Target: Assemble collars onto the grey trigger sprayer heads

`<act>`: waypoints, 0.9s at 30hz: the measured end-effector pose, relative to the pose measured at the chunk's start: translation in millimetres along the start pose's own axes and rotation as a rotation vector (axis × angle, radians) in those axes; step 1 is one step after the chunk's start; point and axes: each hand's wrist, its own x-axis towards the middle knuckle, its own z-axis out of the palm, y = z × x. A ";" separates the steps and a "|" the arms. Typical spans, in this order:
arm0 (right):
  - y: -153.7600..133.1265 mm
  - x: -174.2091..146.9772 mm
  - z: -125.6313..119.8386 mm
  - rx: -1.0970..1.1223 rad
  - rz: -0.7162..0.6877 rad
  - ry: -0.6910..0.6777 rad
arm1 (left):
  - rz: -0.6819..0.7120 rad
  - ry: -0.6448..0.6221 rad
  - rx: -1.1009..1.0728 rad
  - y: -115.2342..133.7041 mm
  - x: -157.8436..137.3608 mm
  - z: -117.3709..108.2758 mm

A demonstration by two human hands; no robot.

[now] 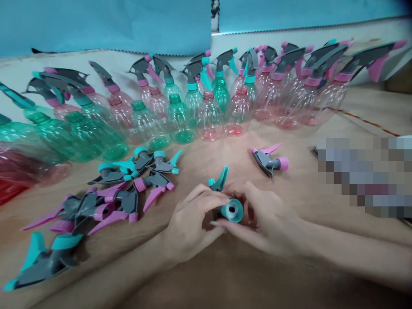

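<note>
Between both hands is a grey and teal trigger spray head (pixel 232 210), its threaded collar facing me so the opening shows. My left hand (pixel 196 219) grips it from the left, with thumb and fingers bent around the body. From the right, the fingers of my right hand (pixel 267 216) close about the collar, the thumb passing below it. The teal trigger (pixel 221 178) points up and away from me. Beyond my right hand lies a loose grey and pink spray head (pixel 269 162). To the left is a pile of spray heads (pixel 119 201) in teal and pink.
A row of clear green and pink bottles stands along the back, some open-necked like the green bottle (pixel 180 120), others fitted with spray heads like the pink bottle (pixel 299 101). A red and yellow cord (pixel 363 120) and a pixelated patch (pixel 367 176) are at right.
</note>
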 end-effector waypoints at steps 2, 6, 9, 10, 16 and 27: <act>-1.9 -1.0 -2.6 0.016 -0.031 0.041 | 0.048 0.036 -0.009 0.3 -0.7 1.6; 5.2 -9.2 -22.6 -0.018 -0.073 0.092 | 0.103 0.048 -0.052 3.7 -0.2 3.8; 16.5 -23.5 -49.7 -0.165 -0.057 0.069 | 0.020 0.019 -0.020 6.0 0.8 3.7; 20.8 -29.6 -59.2 -0.222 -0.041 0.075 | 0.002 0.022 0.003 6.2 1.2 3.7; 39.2 -67.3 -93.9 -0.586 0.131 0.305 | 0.013 -0.005 0.054 3.6 4.1 7.9; 29.6 -69.8 -72.3 -0.276 0.094 0.142 | 0.259 -0.091 0.061 32.5 38.4 34.2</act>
